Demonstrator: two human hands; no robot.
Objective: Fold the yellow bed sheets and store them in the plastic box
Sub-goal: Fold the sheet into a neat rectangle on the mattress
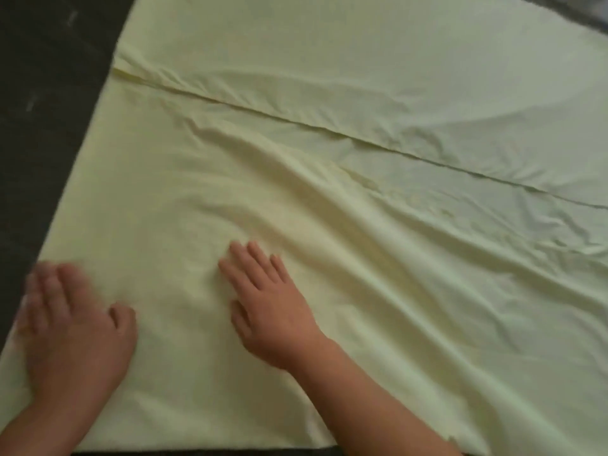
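A pale yellow bed sheet [362, 93] lies spread flat and fills most of the view. A folded edge runs across it from the upper left to the right side, and wrinkles fan out in the near layer. My left hand [70, 320] lies flat with straight fingers on the sheet near its left edge, blurred by motion. My right hand [266, 304] presses flat on the sheet a little to the right, fingers spread and pointing away from me. No plastic box is in view.
Dark floor [49, 93] shows along the left side and in a thin strip at the bottom edge. A dark grey patch [575, 8] sits at the top right corner.
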